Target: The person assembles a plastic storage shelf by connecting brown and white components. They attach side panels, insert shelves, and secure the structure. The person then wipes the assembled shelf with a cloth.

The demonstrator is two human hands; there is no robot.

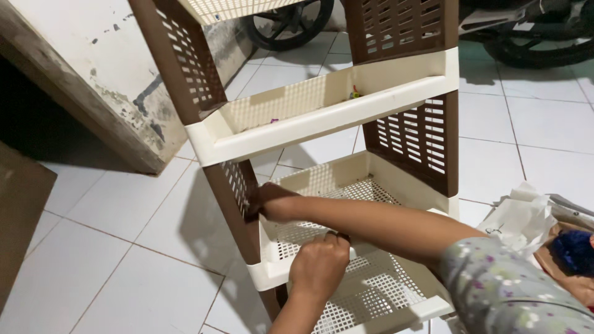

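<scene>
We press our right hand (272, 201) against the rack's brown side panel (238, 198), steadying it; left hand (318, 266) fingers curl closed on the cream tray rim (272, 275).

Top tier of the plastic rack (322, 117) cut off by the upper frame edge; only a strip of its cream mesh tray shows. Lowest tray and the rack's feet run out of the bottom edge.

Right hand (272, 201): fingers pushed behind the brown side panel (238, 204), fingertips hidden; grip cannot be judged. Left hand (318, 266): seen from the back, fingers curled under; a small dark item at the knuckles, too little visible to identify. Left forearm cut by the bottom edge.

Two small coloured bits in the middle tray, too small to identify.

Wheels (291, 21) at top cropped. Blue object (572, 250) at the right edge partly out of frame, blurred.
</scene>
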